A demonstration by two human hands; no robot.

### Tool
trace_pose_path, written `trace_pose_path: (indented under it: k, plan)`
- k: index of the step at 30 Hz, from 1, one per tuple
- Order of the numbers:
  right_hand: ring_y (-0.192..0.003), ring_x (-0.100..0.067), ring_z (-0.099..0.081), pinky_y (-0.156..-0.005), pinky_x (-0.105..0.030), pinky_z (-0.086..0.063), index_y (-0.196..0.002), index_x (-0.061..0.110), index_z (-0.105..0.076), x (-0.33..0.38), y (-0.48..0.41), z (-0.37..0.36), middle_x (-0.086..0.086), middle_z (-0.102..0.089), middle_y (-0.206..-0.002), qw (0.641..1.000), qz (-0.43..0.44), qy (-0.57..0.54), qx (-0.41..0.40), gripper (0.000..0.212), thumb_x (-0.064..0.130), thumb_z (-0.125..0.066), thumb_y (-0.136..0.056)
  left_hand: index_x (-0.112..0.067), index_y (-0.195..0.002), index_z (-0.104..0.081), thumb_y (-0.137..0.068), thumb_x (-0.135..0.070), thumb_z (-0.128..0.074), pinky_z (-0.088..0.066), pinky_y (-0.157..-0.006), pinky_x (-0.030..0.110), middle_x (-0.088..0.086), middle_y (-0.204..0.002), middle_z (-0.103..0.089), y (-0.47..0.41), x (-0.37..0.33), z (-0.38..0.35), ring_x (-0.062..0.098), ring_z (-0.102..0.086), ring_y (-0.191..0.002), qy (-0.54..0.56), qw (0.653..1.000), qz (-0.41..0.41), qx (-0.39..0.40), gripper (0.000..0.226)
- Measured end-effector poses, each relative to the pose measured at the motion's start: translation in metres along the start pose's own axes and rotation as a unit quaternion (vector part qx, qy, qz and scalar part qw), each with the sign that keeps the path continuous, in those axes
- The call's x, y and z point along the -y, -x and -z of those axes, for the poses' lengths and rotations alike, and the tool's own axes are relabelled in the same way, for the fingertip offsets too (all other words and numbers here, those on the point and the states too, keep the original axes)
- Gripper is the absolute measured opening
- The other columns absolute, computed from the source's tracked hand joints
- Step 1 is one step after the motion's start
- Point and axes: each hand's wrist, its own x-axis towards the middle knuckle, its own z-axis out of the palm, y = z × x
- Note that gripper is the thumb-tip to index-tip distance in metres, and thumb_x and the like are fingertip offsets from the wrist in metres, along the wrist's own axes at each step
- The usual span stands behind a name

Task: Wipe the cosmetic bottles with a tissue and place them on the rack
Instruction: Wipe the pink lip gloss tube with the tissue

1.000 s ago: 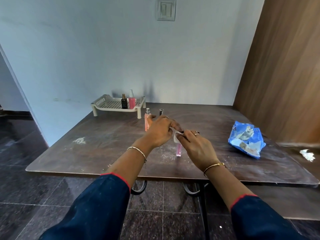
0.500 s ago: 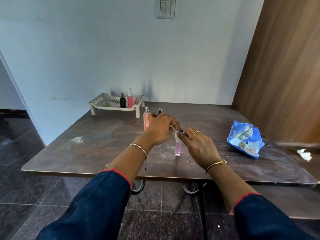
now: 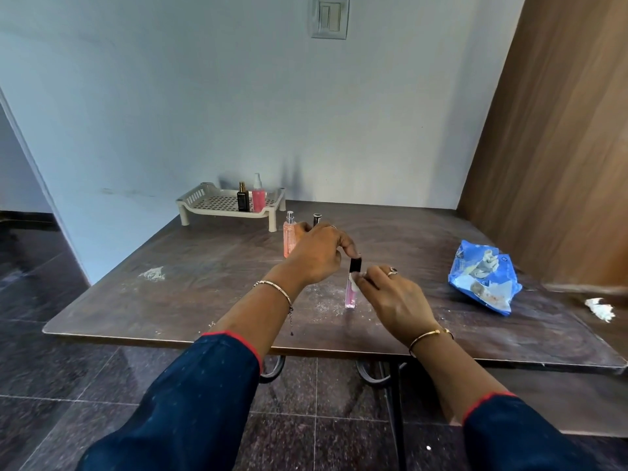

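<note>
On table (image 3: pixel 204 283), left grip (image 3: pixel 316 254) pinches tube cap (image 3: pixel 355 265).

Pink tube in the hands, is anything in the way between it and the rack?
Yes. A peach spray bottle and a dark-capped bottle stand on the table between the pink tube and the rack, so the tube probably has to go over them. The rack's left part looks free.

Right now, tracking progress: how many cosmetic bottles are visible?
5: black bottle, pink spray bottle on the rack; peach bottle, dark-capped bottle behind the left hand; pink tube between left hand and right hand. Hands may hide more.
</note>
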Motion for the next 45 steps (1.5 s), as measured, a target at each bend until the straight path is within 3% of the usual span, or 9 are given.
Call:
trace_pose_path:
  k: [9, 16, 20, 24, 30, 33, 35, 39, 45]
  plan:
    - [-0.060, -0.023, -0.053, -0.038, -0.031, -0.040, -0.101, 0.004, -0.066, -0.005, -0.014, 0.004, -0.008, -0.057, -0.082, 1.000, -0.007, 0.008, -0.017, 0.027, 0.002, -0.069, -0.074, -0.032, -0.087, -0.070, -0.079, 0.003, -0.050, -0.011, -0.093, 0.032, -0.015, -0.105, -0.069, -0.002, -0.002, 0.000, 0.006, -0.044, -0.114, -0.032, 0.999, -0.006, -0.005, 0.041]
    - [-0.064, -0.020, -0.057, -0.038, -0.029, -0.047, -0.095, 0.004, -0.068, 0.008, 0.011, -0.020, -0.008, -0.060, -0.095, 0.984, 0.110, 0.041, 0.132, 0.022, 0.011, -0.063, -0.075, -0.033, -0.088, -0.071, -0.081, -0.001, -0.051, -0.007, -0.081, 0.025, -0.017, -0.104, -0.069, -0.002, -0.005, 0.000, 0.004, -0.045, -0.112, -0.055, 0.998, -0.012, -0.014, 0.038]
    - [-0.061, -0.021, -0.054, -0.037, -0.028, -0.034, -0.082, 0.008, -0.065, -0.001, -0.007, -0.006, -0.007, -0.058, -0.085, 0.990, 0.107, 0.018, 0.095, 0.009, 0.008, -0.065, -0.073, -0.031, -0.092, -0.070, -0.081, -0.001, -0.054, -0.008, -0.089, 0.028, -0.016, -0.103, -0.069, -0.001, -0.008, 0.002, 0.006, -0.044, -0.114, -0.090, 0.995, -0.033, -0.015, 0.036]
    - [-0.063, -0.022, -0.054, -0.039, -0.030, -0.037, -0.086, 0.007, -0.066, -0.003, -0.008, -0.005, -0.007, -0.058, -0.084, 0.993, 0.097, 0.030, 0.069, 0.014, 0.006, -0.071, -0.073, -0.030, -0.094, -0.070, -0.082, -0.004, -0.055, -0.011, -0.098, 0.035, -0.015, -0.104, -0.068, -0.002, -0.010, 0.002, 0.007, -0.043, -0.115, -0.107, 0.993, -0.041, -0.011, 0.033]
    - [-0.065, -0.022, -0.059, -0.043, -0.031, -0.051, -0.087, 0.004, -0.070, 0.006, 0.004, -0.020, -0.014, -0.063, -0.097, 0.978, 0.163, 0.055, 0.122, 0.030, 0.002, -0.041, -0.078, -0.029, -0.094, -0.071, -0.085, -0.011, -0.056, -0.012, -0.093, 0.033, -0.014, -0.103, -0.068, 0.000, -0.012, 0.005, 0.008, -0.048, -0.112, -0.123, 0.991, -0.052, -0.017, 0.026]
    - [-0.065, -0.019, -0.060, -0.047, -0.028, -0.053, -0.089, 0.004, -0.072, 0.010, 0.005, -0.018, -0.012, -0.065, -0.098, 0.970, 0.180, 0.054, 0.156, 0.019, 0.005, -0.060, -0.074, -0.029, -0.093, -0.071, -0.084, -0.013, -0.055, -0.014, -0.093, 0.033, -0.014, -0.101, -0.069, 0.001, -0.012, 0.005, 0.007, -0.051, -0.108, -0.122, 0.991, -0.052, -0.018, 0.024]
    - [-0.063, -0.017, -0.059, -0.046, -0.027, -0.051, -0.085, 0.009, -0.072, 0.009, 0.003, -0.015, -0.008, -0.064, -0.094, 0.971, 0.166, 0.024, 0.168, 0.017, 0.010, -0.073, -0.068, -0.028, -0.092, -0.072, -0.084, -0.018, -0.054, -0.015, -0.094, 0.034, -0.015, -0.099, -0.070, 0.002, -0.012, 0.005, 0.006, -0.053, -0.105, -0.120, 0.991, -0.050, -0.019, 0.022]
    - [-0.062, -0.017, -0.058, -0.041, -0.027, -0.047, -0.075, 0.016, -0.068, -0.002, 0.006, -0.011, -0.004, -0.060, -0.092, 0.980, 0.114, -0.021, 0.160, 0.012, 0.010, -0.071, -0.066, -0.027, -0.086, -0.074, -0.083, -0.035, -0.053, -0.016, -0.100, 0.036, -0.013, -0.090, -0.071, 0.004, -0.014, 0.005, 0.006, -0.055, -0.091, -0.121, 0.992, -0.033, -0.025, 0.022]
    - [-0.079, -0.022, -0.062, -0.064, -0.035, -0.054, -0.089, 0.013, -0.069, -0.025, 0.014, -0.003, -0.003, -0.063, -0.096, 0.960, -0.169, -0.219, 0.044, 0.025, -0.007, -0.061, -0.076, -0.025, -0.081, -0.075, -0.085, -0.044, -0.054, -0.010, -0.107, 0.035, -0.014, -0.084, -0.072, 0.008, -0.005, 0.001, 0.005, -0.058, -0.084, -0.032, 0.998, 0.001, -0.051, 0.028]
